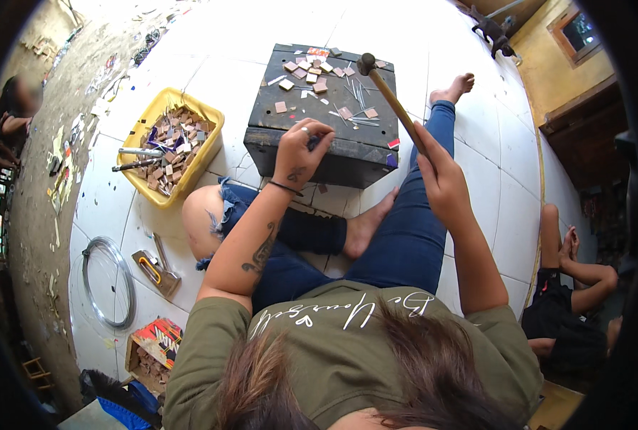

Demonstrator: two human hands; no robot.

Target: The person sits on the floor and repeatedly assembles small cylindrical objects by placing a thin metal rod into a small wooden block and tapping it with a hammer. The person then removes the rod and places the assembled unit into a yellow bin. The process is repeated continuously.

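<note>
My right hand (442, 179) grips a hammer (397, 107) by its wooden handle. The hammer's dark head is raised over the right side of a black wooden box (265, 107). Closed at the near edge of the box top, my left hand (303, 149) has its fingers curled in; something small and dark shows at them, too little to make out. Small square wooden pieces (319, 87) lie scattered over the box top. Among them are several thin metal rods (358, 93), some loose and some beside the squares.
A yellow tub (215, 122) of wooden squares, with tools laid across it, stands left of the box. Nearer me are a wire coil (129, 287), a trowel-like tool (154, 272) and a carton (136, 358). Other people sit at far left and lower right; a dark animal (492, 30) is at the back.
</note>
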